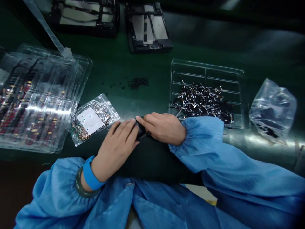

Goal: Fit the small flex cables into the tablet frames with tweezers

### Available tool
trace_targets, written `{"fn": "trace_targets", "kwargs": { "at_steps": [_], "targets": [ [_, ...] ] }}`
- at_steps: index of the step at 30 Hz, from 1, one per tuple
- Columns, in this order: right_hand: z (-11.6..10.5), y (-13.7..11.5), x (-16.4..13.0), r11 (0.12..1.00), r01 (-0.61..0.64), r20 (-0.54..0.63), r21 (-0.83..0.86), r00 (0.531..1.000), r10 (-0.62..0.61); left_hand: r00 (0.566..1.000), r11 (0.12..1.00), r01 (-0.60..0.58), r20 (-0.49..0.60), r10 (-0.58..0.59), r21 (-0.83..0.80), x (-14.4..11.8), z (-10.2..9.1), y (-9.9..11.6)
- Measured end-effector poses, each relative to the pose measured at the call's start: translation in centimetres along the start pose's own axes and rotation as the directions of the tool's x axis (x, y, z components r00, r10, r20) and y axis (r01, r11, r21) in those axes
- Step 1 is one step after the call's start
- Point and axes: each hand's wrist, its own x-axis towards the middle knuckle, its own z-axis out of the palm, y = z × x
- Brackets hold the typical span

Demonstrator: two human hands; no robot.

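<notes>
Near the front edge of the green work surface (111,73), my hands meet over a small black part (141,129) that they mostly cover. My left hand (119,144) has its fingers closed over the part's left side. From the right, my right hand (163,127) grips the same part, its index finger pointing along the top. A thin dark strip (144,135) shows below the right fingers; what it belongs to I cannot make out. Just left of my left hand lies a clear zip bag (111,109) of small gold and green pieces with a white label (90,121).
Stacked clear trays (59,140) with dark and red strips stand at left. On the right, a clear tray (188,68) holds a heap of small black-and-silver strips (202,101), beside a plastic bag (274,108). Black bits (139,82) lie mid-table; black framed holders (150,28) stand behind.
</notes>
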Motion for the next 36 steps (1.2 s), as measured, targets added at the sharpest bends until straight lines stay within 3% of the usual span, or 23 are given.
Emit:
{"fn": "trace_targets", "kwargs": {
  "at_steps": [3,6,12,18,22,27,29,34,36],
  "targets": [
    [-0.3,0.5,-0.3,1.000,0.019,-0.046,0.015,0.999,-0.018,0.997,0.996,0.060,-0.060,-0.056,0.059,-1.4,-1.2,-1.8],
    [-0.6,1.4,-0.8,0.999,0.009,-0.087,0.043,0.996,-0.005,0.998,0.991,0.053,-0.047,-0.047,0.126,-3.0,-1.5,-3.2],
    [-1.0,3.5,0.4,0.964,-0.217,-0.015,0.154,0.975,0.222,0.998,0.983,0.054,-0.041,-0.047,0.175,-4.3,-0.6,-2.9],
    [-0.4,5.0,3.3,0.807,-0.576,0.011,0.134,0.815,0.580,0.994,0.979,0.077,-0.091,-0.061,0.191,-4.2,-0.5,-2.1],
    [0.2,5.6,4.5,0.749,-0.654,0.087,0.108,0.757,0.648,0.994,0.983,0.074,-0.089,-0.059,0.168,-4.0,-0.3,-1.1],
    [0.4,6.6,5.9,0.682,-0.721,0.137,0.122,0.693,0.708,0.999,0.994,0.045,-0.011,-0.044,0.097,-2.5,0.5,1.4],
    [0.0,6.8,6.0,0.684,-0.716,0.141,0.139,0.698,0.702,0.998,0.994,0.061,0.029,-0.064,0.095,-1.6,0.7,2.2],
    [-1.0,5.7,4.6,0.736,-0.598,0.176,0.317,0.800,0.574,0.995,0.993,0.084,0.053,-0.088,0.080,-0.4,0.4,2.8],
    [-0.8,5.1,4.0,0.721,-0.593,0.207,0.359,0.804,0.558,0.997,0.996,0.061,0.044,-0.064,0.068,-0.5,0.3,2.7]
  ]
}}
